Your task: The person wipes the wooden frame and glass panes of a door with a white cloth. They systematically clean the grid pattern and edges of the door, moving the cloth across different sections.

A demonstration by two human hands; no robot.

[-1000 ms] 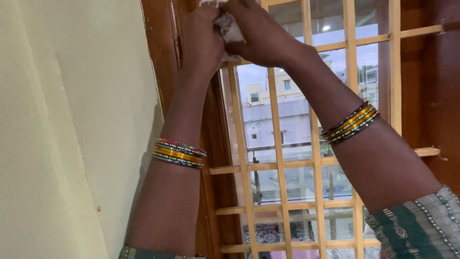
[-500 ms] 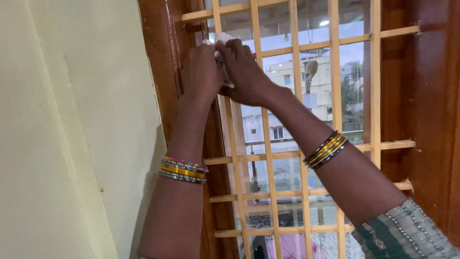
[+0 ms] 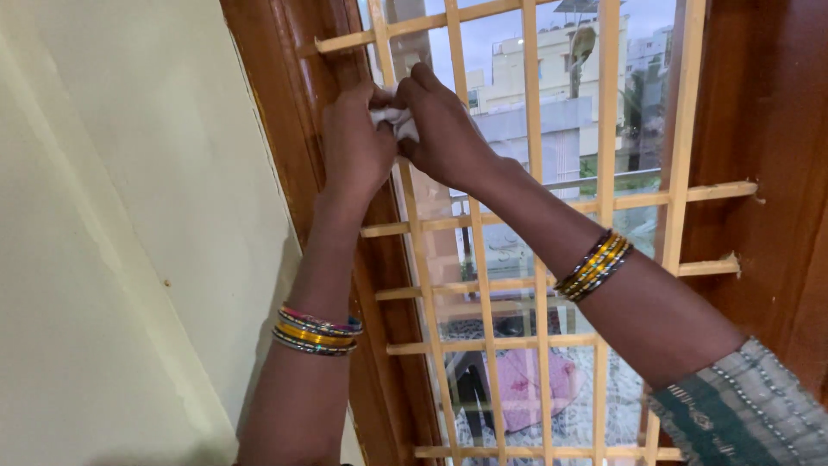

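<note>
Both hands have slid lower along the window grille than they were half a second ago, and lower again than a second ago, when they worked at the very top edge of the head view. The small white cloth (image 3: 395, 121) has travelled down with them, so the wiping looks, as a judgement, to be progressing downward along the leftmost upright bar (image 3: 412, 233), with the stretch above the hands already passed over and the stretch below them not yet reached.

Head view, now: the left hand (image 3: 355, 147) is curled into a narrow grip, its fingers folded in toward the cloth, which sits just to its right, touching it. The right hand (image 3: 447, 129) is also closed tight, pinching the same cloth from the other side, so the cloth is bunched between the two hands and wrapped about the bar at that height. Only a small white patch shows between the knuckles; the rest is hidden by fingers.

Left of the left hand stands the dark wooden window frame (image 3: 285, 129), and beyond that the pale wall (image 3: 112, 259). Below both hands run the light wooden crossbars (image 3: 535, 211) of the grille. Bangles (image 3: 316, 330) ring the left wrist, and another set of bangles (image 3: 593, 264) the right forearm. Buildings (image 3: 552, 78) show through the glass above the right hand.
</note>
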